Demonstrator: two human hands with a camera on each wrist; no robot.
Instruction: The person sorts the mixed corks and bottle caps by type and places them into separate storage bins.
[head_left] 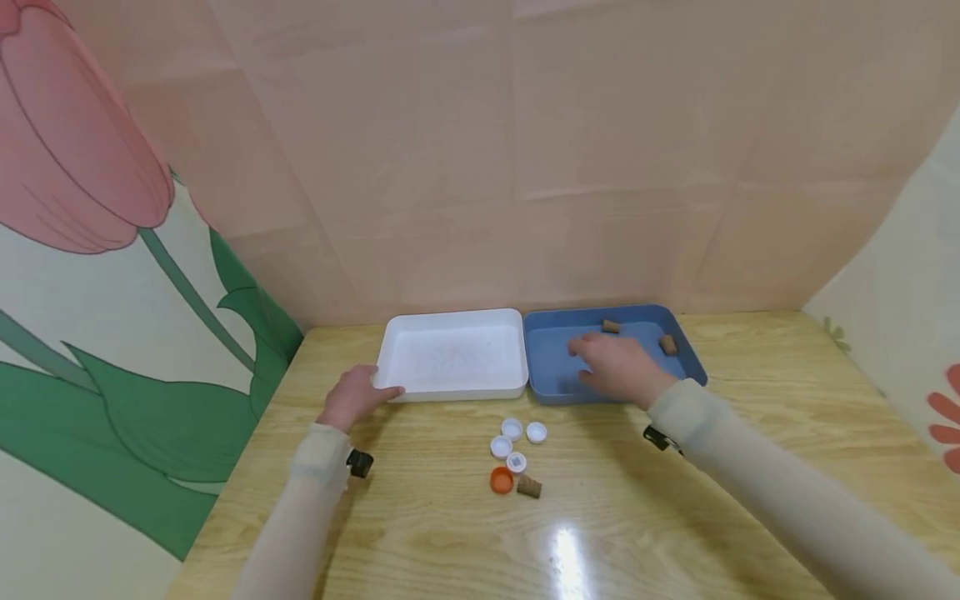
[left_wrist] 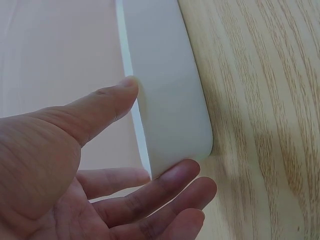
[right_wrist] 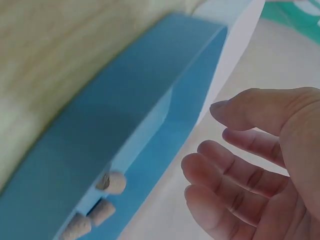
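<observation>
My left hand (head_left: 356,397) touches the near left corner of a white tray (head_left: 450,392). In the left wrist view its thumb (left_wrist: 112,102) lies against the tray's rim, and the fingertips rest around the corner. Over the blue tray (head_left: 547,398) hovers my right hand (head_left: 618,367), fingers loosely bent, thumb apart, nothing between them. One cork (head_left: 611,326) lies at that tray's back and another cork (head_left: 668,344) at its right side. The right wrist view shows three corks together in the blue tray, including a cork (right_wrist: 116,183) nearest its middle; the hand blocks part of the tray in the head view.
In front of the trays lie several white bottle caps (head_left: 501,447), an orange cap (head_left: 502,480) and a single cork (head_left: 529,487) on the wooden table (head_left: 420,533). A pinkish cloth (head_left: 420,183) hangs behind the trays, with flower-printed cloth (head_left: 97,400) at the left.
</observation>
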